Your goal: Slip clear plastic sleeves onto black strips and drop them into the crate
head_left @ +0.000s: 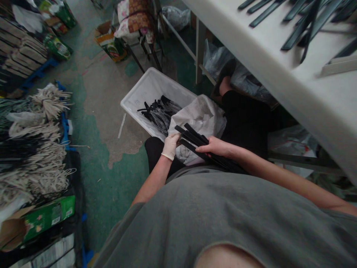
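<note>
Right now we hold a bundle of black strips (195,138) across our lap, in front of our grey shirt (178,208). Our bare right hand (216,146) is clamped around the bundle, thumb on top, and the strips' other ends run on beneath the right forearm. Our left hand (170,146), in a pale glove, is at the far left ends of the bundle; we cannot tell whether its fingers close on a strip. The hands are apart from each other, with a short run of strips between them.

Just beyond, a white cloth (208,111) lies bunched over the near right part of a white tub (158,82), and more black pieces (164,111) lie heaped inside that tub. To the far right we have the white bench (259,54), with loose dark strips (301,28) scattered on its top, some crossing others. Clear plastic bags (216,56) sit under it.

Past the tub stands a seat with a patterned cushion (136,18), an open carton (111,42) just to its left. Along our left, bundles of pale cords (41,156) are piled, with a green box (50,217) nearer us.
</note>
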The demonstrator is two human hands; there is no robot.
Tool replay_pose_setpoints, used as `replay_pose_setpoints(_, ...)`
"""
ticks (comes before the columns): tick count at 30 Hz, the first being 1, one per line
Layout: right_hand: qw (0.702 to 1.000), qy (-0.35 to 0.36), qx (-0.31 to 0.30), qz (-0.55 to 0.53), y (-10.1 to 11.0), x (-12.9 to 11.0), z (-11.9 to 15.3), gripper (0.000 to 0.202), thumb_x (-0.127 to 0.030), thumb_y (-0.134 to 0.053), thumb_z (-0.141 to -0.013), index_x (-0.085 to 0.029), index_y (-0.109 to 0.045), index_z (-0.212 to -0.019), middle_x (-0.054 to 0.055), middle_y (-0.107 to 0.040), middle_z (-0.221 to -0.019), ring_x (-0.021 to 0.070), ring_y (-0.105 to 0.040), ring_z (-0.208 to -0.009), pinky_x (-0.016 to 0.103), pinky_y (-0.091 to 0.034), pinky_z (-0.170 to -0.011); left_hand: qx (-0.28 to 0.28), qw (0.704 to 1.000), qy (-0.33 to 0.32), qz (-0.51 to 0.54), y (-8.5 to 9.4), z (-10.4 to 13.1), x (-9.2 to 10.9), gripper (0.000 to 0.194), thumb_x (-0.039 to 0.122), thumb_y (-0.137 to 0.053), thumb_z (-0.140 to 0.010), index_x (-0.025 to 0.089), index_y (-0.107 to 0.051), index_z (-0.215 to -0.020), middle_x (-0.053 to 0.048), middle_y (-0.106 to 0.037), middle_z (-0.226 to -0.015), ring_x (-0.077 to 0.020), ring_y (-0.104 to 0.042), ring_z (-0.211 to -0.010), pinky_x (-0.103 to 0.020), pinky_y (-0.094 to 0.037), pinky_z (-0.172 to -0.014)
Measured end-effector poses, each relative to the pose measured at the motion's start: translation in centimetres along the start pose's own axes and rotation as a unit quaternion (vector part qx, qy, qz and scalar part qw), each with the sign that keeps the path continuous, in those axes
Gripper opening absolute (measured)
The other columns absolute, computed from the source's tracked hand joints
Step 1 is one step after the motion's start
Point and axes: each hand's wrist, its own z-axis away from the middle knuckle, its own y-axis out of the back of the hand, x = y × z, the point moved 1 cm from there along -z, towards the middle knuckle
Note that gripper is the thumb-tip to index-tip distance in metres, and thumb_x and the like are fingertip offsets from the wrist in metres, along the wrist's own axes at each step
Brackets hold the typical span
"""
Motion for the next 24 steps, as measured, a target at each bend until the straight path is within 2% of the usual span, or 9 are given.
replay_pose_setpoints(8, 1.0, -0.001, 0.023, -0.003, 0.6, 0.9, -0.7, 0.032, -0.04, -0.075, -0.071, -0.017, -0.055, -0.06, -0.003, -0.053, -0.047, 0.0092, -0.047, -0.045, 0.023, -0.035, -0.046, -0.014, 1.0, 0.007, 0.002, 0.0, 0.2, 0.1, 0.037, 0.037, -0.088, -0.057, 0.016, -0.059, -0.066, 0.005, -0.053, -0.058, -0.0085, -0.053, -0.055, -0.022, -0.045, -0.058)
replay_pose_setpoints(13, 1.0, -0.001, -0.008, -0.007, 0.1, 0.3, 0.1, 0.032, -0.037, -0.075, -0.07, -0.017, -0.054, -0.058, -0.003, -0.052, -0.048, 0.0086, -0.046, -0.044, 0.022, -0.035, -0.046, 0.004, 1.0, 0.002, 0.016, 0.3, -0.3, -0.2, 0.036, 0.029, -0.087, -0.057, 0.016, -0.054, -0.061, 0.008, -0.046, -0.052, -0.0063, -0.047, -0.051, -0.021, -0.045, -0.058)
replay_pose_setpoints(24, 1.0, -0.006, 0.0, -0.015, 0.3, 0.6, -0.3, 0.033, -0.038, -0.075, -0.072, -0.017, -0.054, -0.058, -0.003, -0.052, -0.048, 0.0087, -0.046, -0.045, 0.022, -0.035, -0.045, -0.007, 1.0, -0.018, 0.005, 0.0, 0.2, 0.1, 0.039, 0.039, -0.09, -0.057, 0.016, -0.06, -0.066, 0.005, -0.057, -0.058, -0.0084, -0.054, -0.056, -0.022, -0.046, -0.058)
